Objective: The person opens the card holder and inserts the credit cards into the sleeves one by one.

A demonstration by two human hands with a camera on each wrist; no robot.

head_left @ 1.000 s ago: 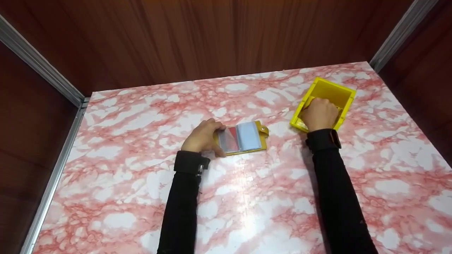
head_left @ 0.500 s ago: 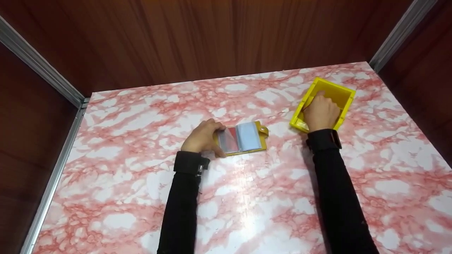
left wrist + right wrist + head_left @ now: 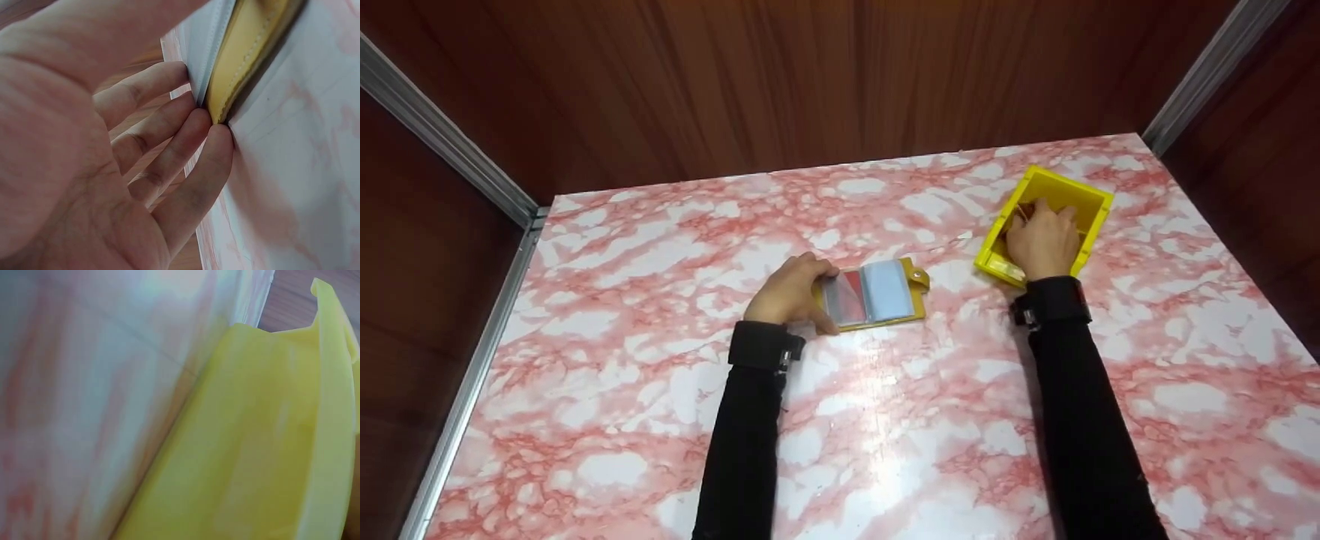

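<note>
A yellow card holder (image 3: pixel 920 300) lies spread open on the table, with clear sleeves and a red piece showing at the left page. My left hand (image 3: pixel 791 291) holds its left end, thumb at the near edge and fingers at the far edge. In the left wrist view the fingertips (image 3: pixel 219 140) touch the yellow cover and sleeves. My right hand (image 3: pixel 1044 238) is down inside a yellow bin (image 3: pixel 1099 229). Beside its fingers a small reddish-brown thing (image 3: pixel 1026 211) shows; I cannot tell whether the hand grips it. The right wrist view shows just the bin's outer wall (image 3: pixel 253 439).
The table (image 3: pixel 622 405) has a red and white marbled top. Brown wood-grain panels (image 3: pixel 780 82) stand behind and at both sides, with metal strips (image 3: pixel 457 142) at the corners. A clear piece (image 3: pixel 1001 268) lies at the bin's near end.
My right hand has shifted slightly and turned inside the bin, its fingers spreading, and the reddish-brown thing has come into view. The left hand and card holder have stayed in place.
</note>
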